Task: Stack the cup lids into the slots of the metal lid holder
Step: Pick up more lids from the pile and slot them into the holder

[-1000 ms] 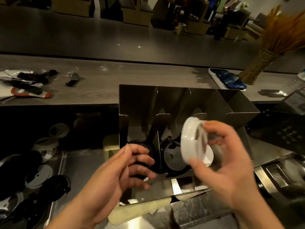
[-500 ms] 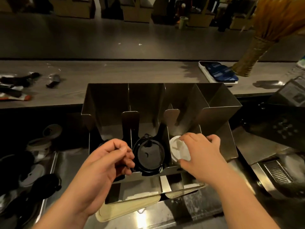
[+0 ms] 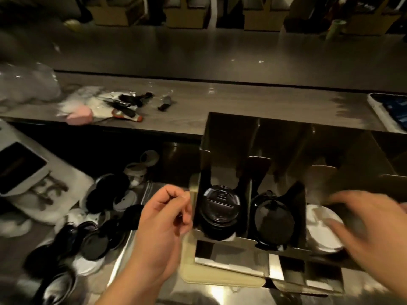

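The metal lid holder point(image 3: 231, 137) stands at the centre right, with upright dividers. Black lids point(image 3: 219, 205) fill its left slot, and more black lids point(image 3: 273, 221) lie in the middle slot. A white lid point(image 3: 319, 232) lies in the right slot. My left hand point(image 3: 163, 225) hangs just left of the holder with fingers loosely curled, holding nothing. My right hand point(image 3: 370, 223) is blurred, fingers spread over the right slot, above the white lid and holding nothing. A pile of loose black and white lids point(image 3: 92, 227) lies at the lower left.
A wooden counter ledge point(image 3: 220, 102) runs behind the holder, with small tools point(image 3: 130, 104) and a pink object point(image 3: 79, 115) on it. A phone point(image 3: 394, 108) lies at its right end. A white device point(image 3: 19, 168) sits at far left. A beige board point(image 3: 220, 276) lies under the holder.
My right hand set the white lid into the right slot and has let go of it. The view has swung left, showing the loose lid pile. My left hand stays beside the holder.
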`<action>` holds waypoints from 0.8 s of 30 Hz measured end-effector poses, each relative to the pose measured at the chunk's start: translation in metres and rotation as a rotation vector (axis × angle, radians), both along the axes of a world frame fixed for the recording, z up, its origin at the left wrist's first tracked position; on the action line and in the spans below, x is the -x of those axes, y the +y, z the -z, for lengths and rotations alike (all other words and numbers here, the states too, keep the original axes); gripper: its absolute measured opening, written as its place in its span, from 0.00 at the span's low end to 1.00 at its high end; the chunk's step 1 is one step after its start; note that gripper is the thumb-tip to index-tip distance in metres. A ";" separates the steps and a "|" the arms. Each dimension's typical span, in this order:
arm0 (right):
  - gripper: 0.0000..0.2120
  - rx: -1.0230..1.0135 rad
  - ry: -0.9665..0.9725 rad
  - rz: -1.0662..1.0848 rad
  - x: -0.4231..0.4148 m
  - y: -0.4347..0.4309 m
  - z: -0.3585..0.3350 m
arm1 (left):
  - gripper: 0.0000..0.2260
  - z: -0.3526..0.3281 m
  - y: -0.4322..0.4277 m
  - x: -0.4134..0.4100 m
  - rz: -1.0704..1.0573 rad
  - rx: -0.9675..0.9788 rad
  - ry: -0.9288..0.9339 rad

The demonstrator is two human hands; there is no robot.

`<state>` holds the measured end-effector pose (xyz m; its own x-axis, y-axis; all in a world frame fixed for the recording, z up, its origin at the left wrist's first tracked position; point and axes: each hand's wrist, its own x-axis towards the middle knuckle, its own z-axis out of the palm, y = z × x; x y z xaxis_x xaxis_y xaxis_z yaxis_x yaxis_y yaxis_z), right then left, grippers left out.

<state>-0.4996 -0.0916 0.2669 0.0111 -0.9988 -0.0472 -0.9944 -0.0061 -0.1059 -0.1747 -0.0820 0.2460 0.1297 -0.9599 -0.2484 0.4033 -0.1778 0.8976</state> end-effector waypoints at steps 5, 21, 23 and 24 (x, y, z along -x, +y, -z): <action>0.08 0.261 -0.584 -0.186 -0.097 0.014 -0.018 | 0.12 0.053 -0.034 -0.061 -0.006 -0.103 -0.253; 0.01 -0.010 -0.396 -0.513 -0.314 -0.023 0.015 | 0.29 0.201 -0.260 -0.180 0.700 -0.184 -1.510; 0.02 -0.012 -0.308 -0.476 -0.313 -0.016 0.017 | 0.32 0.213 -0.281 -0.189 0.673 -0.225 -1.475; 0.02 -0.026 -0.261 -0.449 -0.311 -0.013 0.017 | 0.33 0.221 -0.288 -0.194 0.654 -0.238 -1.399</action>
